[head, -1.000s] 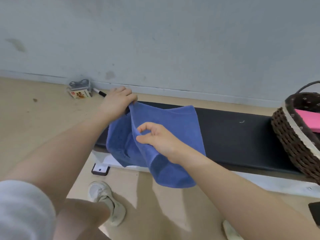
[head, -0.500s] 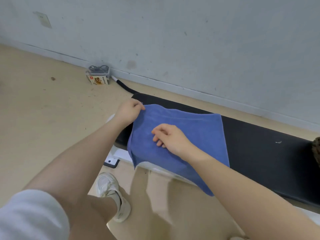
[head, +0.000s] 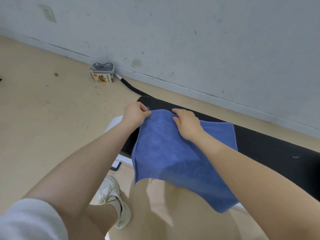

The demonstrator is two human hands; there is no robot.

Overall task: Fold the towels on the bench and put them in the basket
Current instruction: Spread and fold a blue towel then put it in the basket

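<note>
A blue towel (head: 173,153) lies folded over the left end of the black bench (head: 270,149), and its near part hangs off the bench's front edge. My left hand (head: 135,115) pinches the towel's far left corner. My right hand (head: 187,123) grips the far edge a little to the right, with its fingers curled over the cloth. The two hands are close together at the towel's far edge. The basket is out of view.
A small clear box with a yellow label (head: 102,73) stands on the floor by the wall. A black cable (head: 131,87) runs from it to the bench. My white shoe (head: 114,201) is on the beige floor below the bench's white frame (head: 121,158).
My right hand has moved from the middle of the towel up to its far edge beside the left hand. The view has swung left, and the basket has left the frame.
</note>
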